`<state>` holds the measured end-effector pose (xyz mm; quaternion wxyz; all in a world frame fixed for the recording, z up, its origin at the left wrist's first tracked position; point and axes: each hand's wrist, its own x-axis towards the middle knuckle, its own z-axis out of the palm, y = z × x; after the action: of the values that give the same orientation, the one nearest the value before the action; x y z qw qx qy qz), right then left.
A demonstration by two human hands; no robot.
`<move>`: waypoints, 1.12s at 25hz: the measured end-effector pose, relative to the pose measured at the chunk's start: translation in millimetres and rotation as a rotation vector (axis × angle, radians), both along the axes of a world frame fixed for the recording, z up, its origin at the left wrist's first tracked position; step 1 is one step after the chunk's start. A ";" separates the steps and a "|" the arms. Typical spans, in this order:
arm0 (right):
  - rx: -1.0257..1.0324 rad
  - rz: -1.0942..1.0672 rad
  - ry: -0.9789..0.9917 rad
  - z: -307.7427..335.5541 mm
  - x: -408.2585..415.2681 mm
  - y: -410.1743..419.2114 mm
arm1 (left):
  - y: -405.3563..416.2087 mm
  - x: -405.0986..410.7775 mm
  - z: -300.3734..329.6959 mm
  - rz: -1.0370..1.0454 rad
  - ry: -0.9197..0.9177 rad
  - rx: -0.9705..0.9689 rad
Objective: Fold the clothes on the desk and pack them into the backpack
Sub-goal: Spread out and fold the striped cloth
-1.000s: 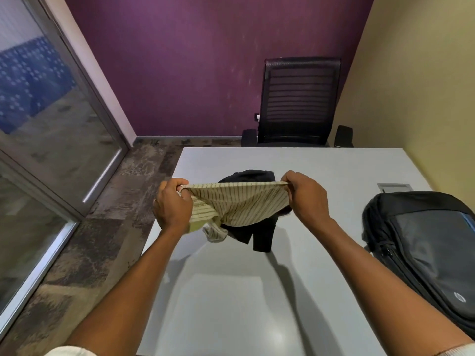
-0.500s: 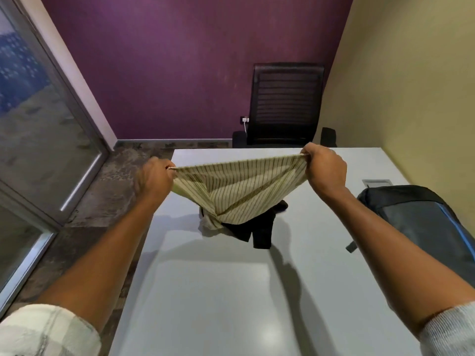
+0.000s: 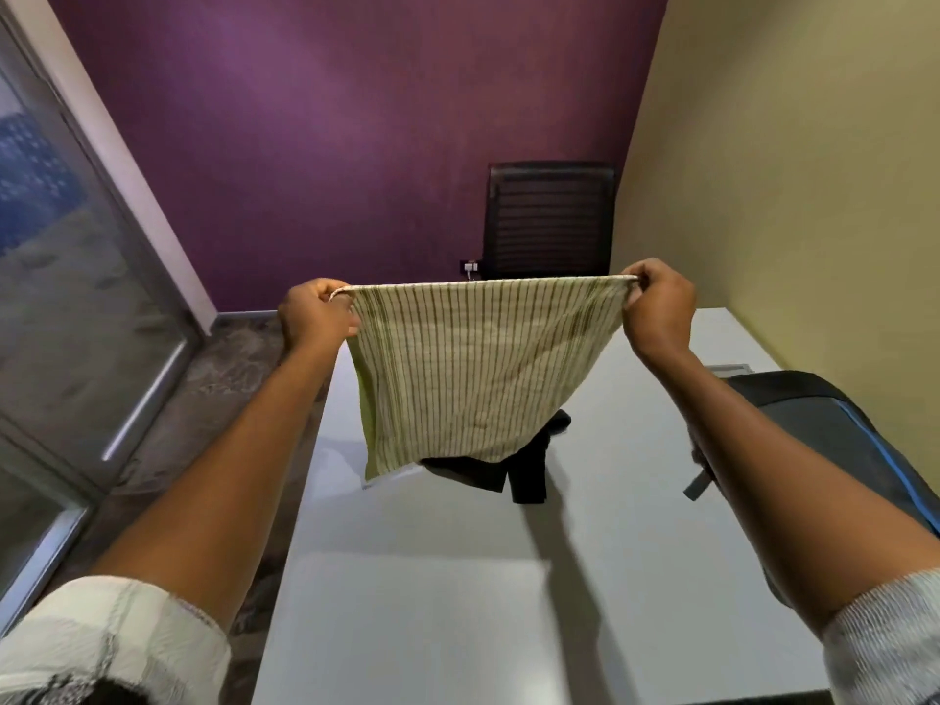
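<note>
A cream striped garment [image 3: 473, 374] hangs spread out in the air above the white desk [image 3: 458, 577]. My left hand [image 3: 315, 315] pinches its top left corner and my right hand [image 3: 658, 307] pinches its top right corner, so the top edge is pulled taut. A black garment [image 3: 519, 463] lies crumpled on the desk behind and below the striped one, partly hidden by it. The dark backpack [image 3: 834, 440] lies on the desk's right side, partly hidden by my right forearm.
A black office chair [image 3: 549, 221] stands beyond the desk's far edge against the purple wall. A yellow wall runs along the right. A glass door [image 3: 66, 323] and patterned floor lie to the left of the desk.
Both hands rose and moved apart, lifting the striped garment off the black one and stretching it flat. The view tilted upward.
</note>
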<state>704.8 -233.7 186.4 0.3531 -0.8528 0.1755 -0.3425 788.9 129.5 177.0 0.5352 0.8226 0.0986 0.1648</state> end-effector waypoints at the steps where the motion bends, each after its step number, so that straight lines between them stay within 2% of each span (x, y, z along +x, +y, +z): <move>1: 0.013 0.001 -0.013 3.2 -1.4 1.0 | -0.6 -2.1 2.3 -0.024 0.042 -0.158; 3: 0.011 -0.003 -0.057 8.5 -4.8 2.5 | 0.4 -6.7 3.0 -0.045 0.026 -0.267; 7: -0.043 -0.017 -0.188 11.9 -30.9 12.8 | 12.2 -28.5 1.9 -0.082 -0.098 -0.205; 10: -0.006 -0.040 -0.215 -26.7 -77.7 30.1 | 27.9 -62.5 -25.3 -0.138 -0.117 -0.193; 14: 0.041 -0.046 -0.071 -115.1 -147.2 47.3 | 61.1 -120.3 -104.7 -0.231 0.026 -0.171; 18: 0.063 -0.045 0.112 -180.9 -205.0 66.5 | 93.4 -166.2 -167.4 -0.277 0.156 -0.070; 21: 0.060 -0.023 0.229 -210.7 -245.3 81.7 | 116.0 -194.5 -204.2 -0.325 0.224 0.002; 25: 0.051 0.019 0.393 -229.9 -287.1 100.7 | 142.6 -232.3 -244.3 -0.379 0.312 0.212; 28: 0.063 0.013 0.484 -247.2 -312.0 114.4 | 157.0 -263.9 -262.4 -0.398 0.361 0.258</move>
<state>392.8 -119.3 -60.7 0.3292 -0.8997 0.2600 -0.1203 525.0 286.5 -85.3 0.4219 0.9030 0.0073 -0.0811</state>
